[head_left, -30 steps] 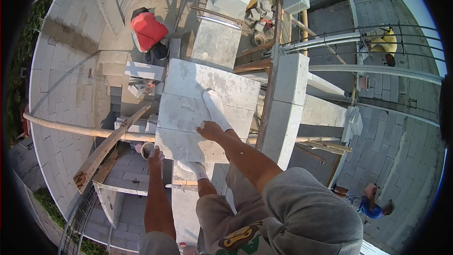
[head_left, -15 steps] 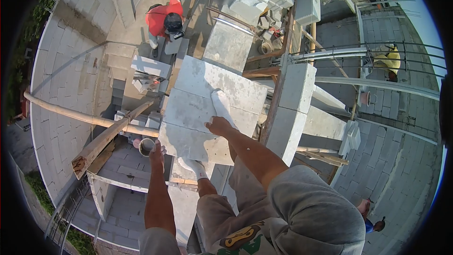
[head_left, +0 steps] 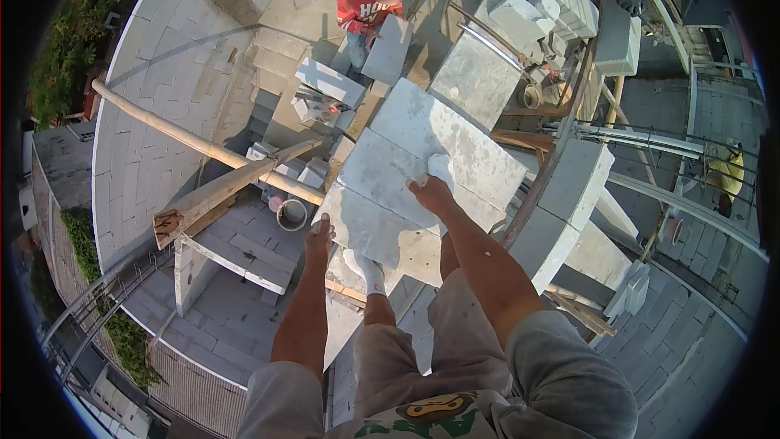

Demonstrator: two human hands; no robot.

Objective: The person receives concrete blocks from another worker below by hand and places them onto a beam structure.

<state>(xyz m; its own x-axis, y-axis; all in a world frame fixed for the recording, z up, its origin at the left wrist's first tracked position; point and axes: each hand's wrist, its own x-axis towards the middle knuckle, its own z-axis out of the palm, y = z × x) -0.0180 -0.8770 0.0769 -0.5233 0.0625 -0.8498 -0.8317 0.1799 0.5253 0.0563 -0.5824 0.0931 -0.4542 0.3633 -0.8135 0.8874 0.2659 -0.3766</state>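
My left hand (head_left: 320, 236) is held out at the left edge of a platform of pale slabs (head_left: 390, 154), fingers extended and nothing in them. Just beyond it, lower down, is a round bucket (head_left: 292, 215). My right hand (head_left: 432, 197) reaches over the slabs with the thumb out and the other fingers loosely bent; no object shows in it. My feet in white socks (head_left: 366, 270) stand on the platform. Across from me, a person in a red top (head_left: 367, 6) has both hands at a grey block (head_left: 387, 50) tilted up at the platform's far end.
A bamboo pole (head_left: 187, 136) and a wooden beam (head_left: 223, 195) cross at the left. At the right runs a block wall top (head_left: 569, 203). Another person's gloved hands (head_left: 627, 0) are by a block (head_left: 619, 45) at upper right. Drops open on both sides.
The view has swung, so the scene sits further right and higher. The person in red has straightened from bending and raised the grey block. My hands remain stretched forward.
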